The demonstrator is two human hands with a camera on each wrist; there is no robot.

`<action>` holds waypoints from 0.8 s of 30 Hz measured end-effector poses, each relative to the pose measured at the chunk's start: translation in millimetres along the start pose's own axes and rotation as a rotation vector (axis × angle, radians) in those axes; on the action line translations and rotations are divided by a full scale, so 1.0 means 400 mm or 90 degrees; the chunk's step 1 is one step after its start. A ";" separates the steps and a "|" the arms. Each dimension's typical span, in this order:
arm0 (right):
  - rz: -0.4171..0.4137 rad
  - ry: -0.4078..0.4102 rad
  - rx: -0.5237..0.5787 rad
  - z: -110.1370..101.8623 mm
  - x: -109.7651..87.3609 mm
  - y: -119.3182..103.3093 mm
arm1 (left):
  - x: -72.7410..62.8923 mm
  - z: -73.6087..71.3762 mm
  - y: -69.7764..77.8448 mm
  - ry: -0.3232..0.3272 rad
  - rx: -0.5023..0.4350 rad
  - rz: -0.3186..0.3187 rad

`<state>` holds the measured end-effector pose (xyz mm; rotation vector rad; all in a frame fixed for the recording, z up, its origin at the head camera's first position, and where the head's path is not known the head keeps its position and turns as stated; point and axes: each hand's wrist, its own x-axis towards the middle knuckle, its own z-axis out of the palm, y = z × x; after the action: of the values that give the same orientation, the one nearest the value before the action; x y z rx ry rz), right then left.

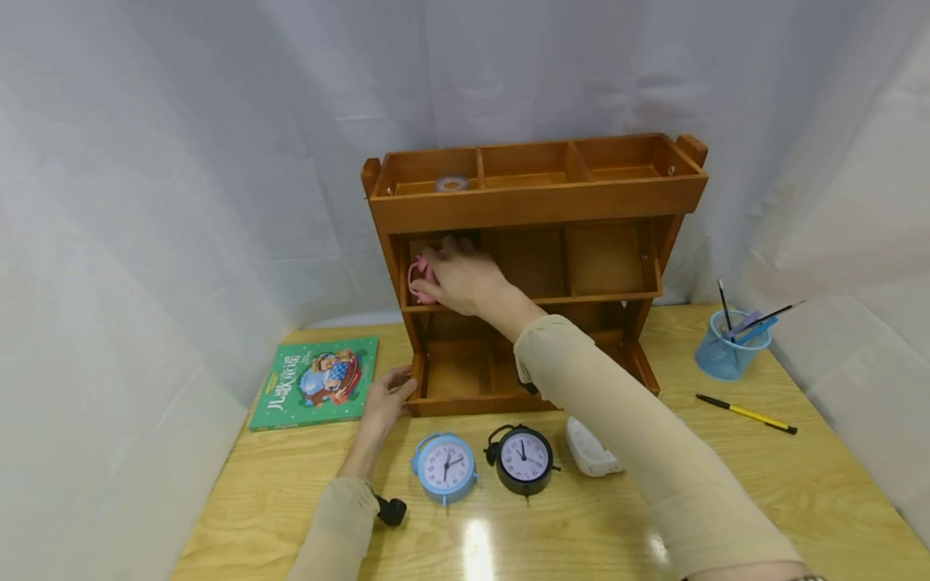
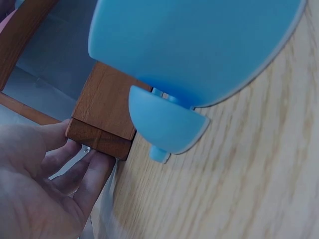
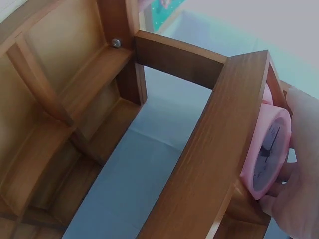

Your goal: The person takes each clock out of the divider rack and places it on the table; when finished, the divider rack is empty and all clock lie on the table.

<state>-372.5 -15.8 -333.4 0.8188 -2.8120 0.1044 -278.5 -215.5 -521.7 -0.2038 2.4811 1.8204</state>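
My right hand (image 1: 465, 278) grips a pink alarm clock (image 3: 256, 157) in the left compartment of the middle tier of a wooden shelf (image 1: 538, 203). In the right wrist view, fingers (image 3: 284, 174) lie along the clock's side, and its dial faces out. Low on the left, my left hand (image 1: 385, 401) holds the front corner of the shelf's bottom tier, its thumb and fingers on either side of the wood in the left wrist view. Close to that hand stands a blue alarm clock (image 1: 446, 466). Beside it are a black alarm clock (image 1: 525, 458) and a white clock (image 1: 590, 450), partly behind my right sleeve.
A green book (image 1: 316, 383) lies left of the shelf. A roll of tape (image 1: 451, 184) sits in the top left compartment. On the right are a blue mesh pen cup (image 1: 722, 355) with several pens and a yellow-and-black pen (image 1: 748, 413). White cloth (image 1: 305, 145) hangs behind.
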 end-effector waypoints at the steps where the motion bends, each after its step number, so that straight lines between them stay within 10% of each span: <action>1: -0.001 0.002 0.002 0.000 -0.001 0.001 | 0.001 0.000 -0.001 0.002 -0.001 -0.001; 24: -0.029 0.111 0.064 0.008 -0.017 0.013 | -0.007 0.000 -0.007 0.007 -0.021 -0.007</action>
<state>-370.5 -8.1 -338.3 0.8507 -2.6408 0.2982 -275.5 -216.1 -524.1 -0.2285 2.4534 1.8621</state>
